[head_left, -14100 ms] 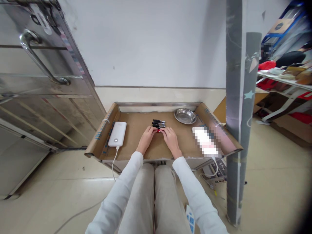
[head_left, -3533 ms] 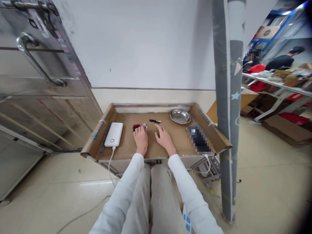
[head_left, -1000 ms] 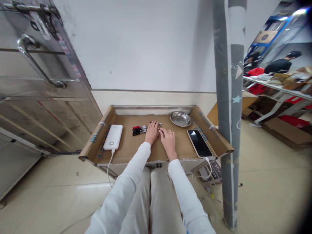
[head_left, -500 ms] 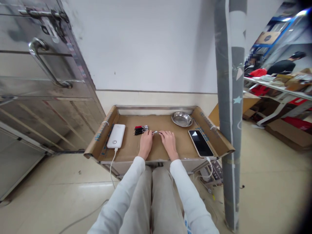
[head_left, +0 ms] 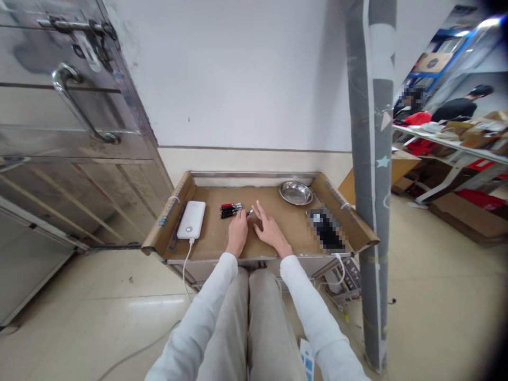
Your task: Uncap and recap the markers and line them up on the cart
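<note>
My left hand is closed around a pen, whose silvery end sticks out to the right; the rest is hidden by my fingers. Just right of it, my right hand has its fingers spread. Its fingertips are close to the pen's end; whether they touch it I cannot tell. Beyond my left hand lies a small row of pens, black ones with a red one at the back. All of this is over the cardboard-lined cart top.
A white power bank with a cable lies at the left. A steel bowl stands at the back right, with a phone, partly blurred, in front of it. A wrapped grey pole rises beside the cart. People sit farther right.
My right hand has let go of the pen's end and spread its fingers, shifting slightly right. My left hand keeps its hold. The view has shifted a little.
</note>
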A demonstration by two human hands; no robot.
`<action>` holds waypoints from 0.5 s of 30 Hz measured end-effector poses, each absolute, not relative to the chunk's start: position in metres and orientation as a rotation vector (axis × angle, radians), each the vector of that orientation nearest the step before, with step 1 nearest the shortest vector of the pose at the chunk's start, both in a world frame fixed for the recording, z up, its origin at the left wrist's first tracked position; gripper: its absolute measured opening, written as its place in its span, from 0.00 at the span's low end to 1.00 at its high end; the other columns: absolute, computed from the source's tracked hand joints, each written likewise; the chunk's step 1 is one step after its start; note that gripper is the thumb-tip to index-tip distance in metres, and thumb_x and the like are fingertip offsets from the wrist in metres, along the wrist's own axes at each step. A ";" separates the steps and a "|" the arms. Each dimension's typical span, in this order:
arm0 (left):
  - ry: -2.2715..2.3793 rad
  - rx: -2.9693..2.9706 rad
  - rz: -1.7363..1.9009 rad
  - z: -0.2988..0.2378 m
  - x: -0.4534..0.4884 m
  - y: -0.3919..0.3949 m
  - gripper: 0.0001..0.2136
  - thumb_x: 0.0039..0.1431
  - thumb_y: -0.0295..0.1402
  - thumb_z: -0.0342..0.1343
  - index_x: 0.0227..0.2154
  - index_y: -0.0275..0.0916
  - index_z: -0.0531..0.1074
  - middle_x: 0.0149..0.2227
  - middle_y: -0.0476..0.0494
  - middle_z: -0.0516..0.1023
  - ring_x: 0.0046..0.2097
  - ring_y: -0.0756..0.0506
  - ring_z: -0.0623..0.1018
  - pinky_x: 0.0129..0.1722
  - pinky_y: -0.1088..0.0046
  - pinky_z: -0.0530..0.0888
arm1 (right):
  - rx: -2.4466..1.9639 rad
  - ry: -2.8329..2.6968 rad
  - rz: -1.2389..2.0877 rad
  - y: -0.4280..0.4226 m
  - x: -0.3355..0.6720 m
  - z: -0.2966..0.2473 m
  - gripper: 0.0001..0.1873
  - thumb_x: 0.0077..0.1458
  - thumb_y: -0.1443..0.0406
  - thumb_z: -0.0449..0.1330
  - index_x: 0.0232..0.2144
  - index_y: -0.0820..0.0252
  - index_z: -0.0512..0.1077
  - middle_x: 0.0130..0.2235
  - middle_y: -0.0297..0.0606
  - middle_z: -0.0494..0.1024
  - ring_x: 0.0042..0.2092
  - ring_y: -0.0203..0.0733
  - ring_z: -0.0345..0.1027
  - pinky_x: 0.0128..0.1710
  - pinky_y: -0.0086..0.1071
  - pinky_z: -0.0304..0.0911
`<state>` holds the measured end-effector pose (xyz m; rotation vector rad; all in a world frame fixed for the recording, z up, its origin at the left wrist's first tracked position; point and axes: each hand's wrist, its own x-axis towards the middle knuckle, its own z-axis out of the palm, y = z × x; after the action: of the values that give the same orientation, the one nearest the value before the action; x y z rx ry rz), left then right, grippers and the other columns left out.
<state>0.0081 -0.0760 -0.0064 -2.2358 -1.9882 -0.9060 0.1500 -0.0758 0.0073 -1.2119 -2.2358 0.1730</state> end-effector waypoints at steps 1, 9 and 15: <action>-2.010 -2.172 -0.901 -0.006 0.008 -0.078 0.11 0.65 0.30 0.42 0.45 0.36 0.65 0.42 0.38 0.73 0.43 0.43 0.74 0.42 0.69 0.68 | -1.199 -2.242 0.191 -0.076 0.150 0.007 0.39 0.56 0.67 0.48 0.66 0.59 0.33 0.63 0.41 0.58 0.58 0.43 0.60 0.53 0.36 0.59; -2.228 -1.793 -0.767 -0.005 0.010 -0.082 0.15 0.61 0.21 0.36 0.44 0.30 0.65 0.45 0.30 0.67 0.46 0.38 0.69 0.45 0.60 0.67 | -1.503 -2.086 0.096 -0.076 0.151 -0.015 0.24 0.60 0.67 0.44 0.57 0.63 0.61 0.58 0.46 0.66 0.59 0.44 0.57 0.58 0.42 0.53; -1.752 -2.440 -0.756 -0.010 0.012 -0.073 0.10 0.61 0.22 0.40 0.38 0.34 0.67 0.40 0.38 0.69 0.45 0.43 0.70 0.48 0.65 0.67 | -1.548 -2.075 0.052 -0.085 0.154 -0.017 0.21 0.60 0.67 0.45 0.53 0.62 0.66 0.58 0.44 0.66 0.60 0.43 0.57 0.58 0.40 0.52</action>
<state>0.0115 -0.0733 -0.0097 -2.4400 -1.7516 -0.7558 0.1539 -0.0849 -0.0174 -1.5477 -2.0745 0.0517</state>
